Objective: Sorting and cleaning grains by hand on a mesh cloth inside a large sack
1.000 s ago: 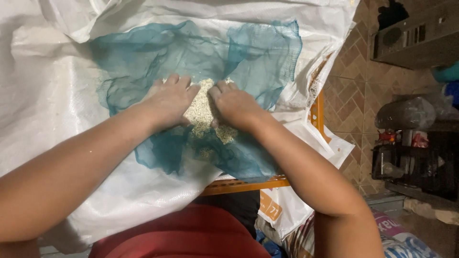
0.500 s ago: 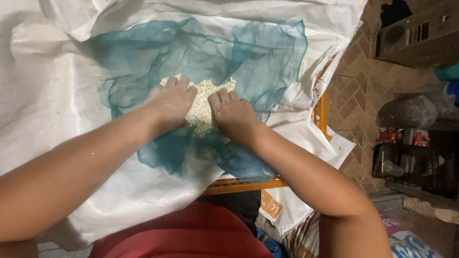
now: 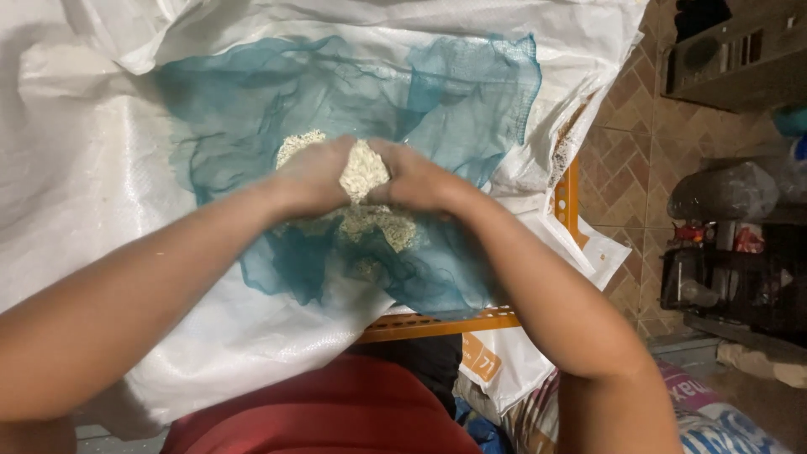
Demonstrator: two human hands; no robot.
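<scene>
- Head view: the left hand (image 3: pixel 315 176) and the right hand (image 3: pixel 416 178) were cupped against each other, fingers curled inward, pressing a pale clump of grainy crumbs (image 3: pixel 363 171) between them.
- Both hands were closed on that clump; it sat squeezed in the gap between the two palms, its top bulging above the knuckles.
- The clump lay directly between the hands, equally near to each, with its long axis running away from the person's body.
- Just below the hands, toward the body, more loose crumbs (image 3: pixel 378 225) were scattered on a teal mesh cloth (image 3: pixel 454 109); a smaller patch showed beyond the left hand's knuckles.
- The mesh cloth spread out under and beyond both hands, crumpled, lying on a white woven sack (image 3: pixel 101 168) that covered the desk.
- Below the right wrist an orange metal frame (image 3: pixel 445 321) edged the desk, running across and then up past the right hand's side.
- Well apart to the right of the right hand was a brick-patterned floor (image 3: pixel 622 143) with dark clutter I could not make out.
</scene>
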